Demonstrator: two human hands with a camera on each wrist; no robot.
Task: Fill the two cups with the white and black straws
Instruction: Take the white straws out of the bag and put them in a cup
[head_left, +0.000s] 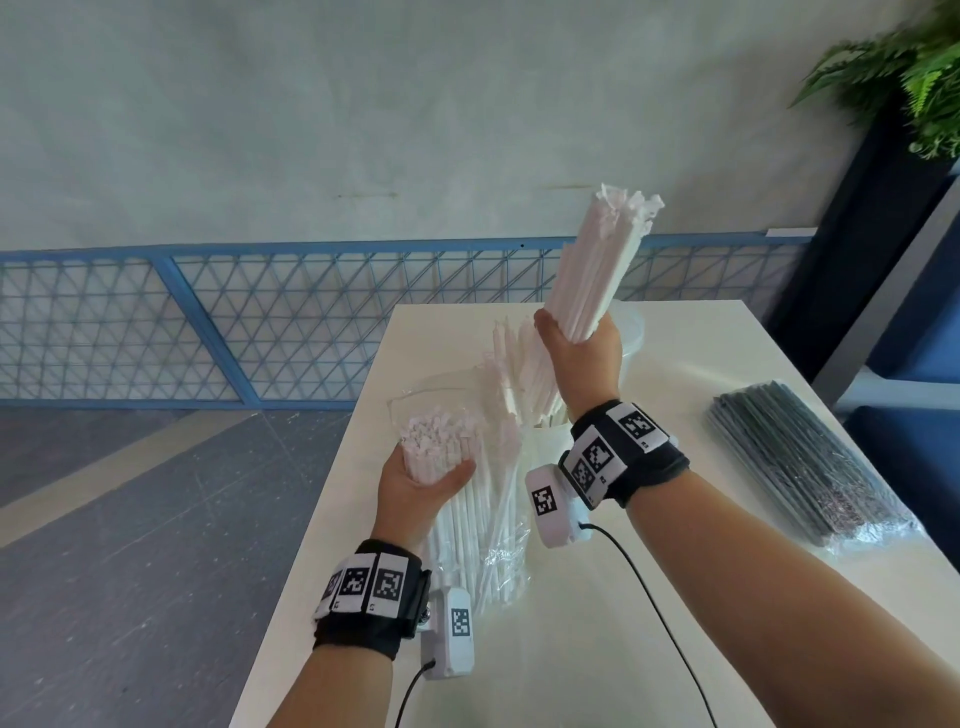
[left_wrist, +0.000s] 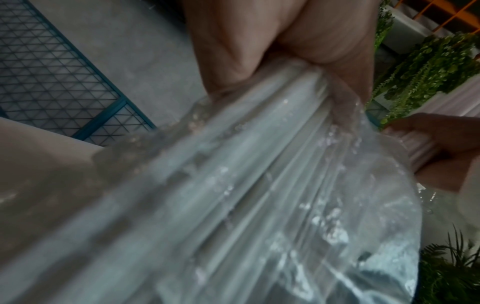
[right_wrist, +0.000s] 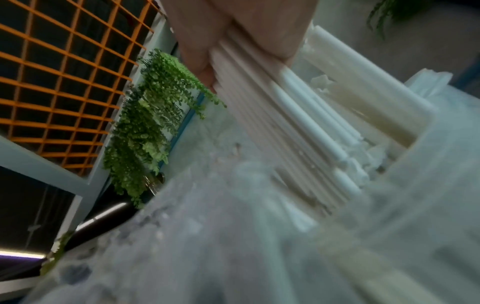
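My right hand (head_left: 582, 353) grips a thick bundle of white straws (head_left: 597, 260) near its lower end and holds it raised above the table, tilted up and to the right. In the right wrist view the same bundle (right_wrist: 259, 107) runs down from my fingers (right_wrist: 202, 41). My left hand (head_left: 426, 480) grips the open top of a clear plastic bag of white straws (head_left: 483, 530), which leans up from the table. More white straws (head_left: 511, 364) stand in a cup mostly hidden behind my right wrist. A second translucent cup (head_left: 631, 332) stands behind my right hand. A wrapped pack of black straws (head_left: 810, 467) lies at the right.
The white table (head_left: 675, 597) has its left edge just beside my left wrist, with grey floor below. A blue mesh fence (head_left: 260, 322) lines the wall behind. A green plant (head_left: 909, 78) on a dark stand is at the far right.
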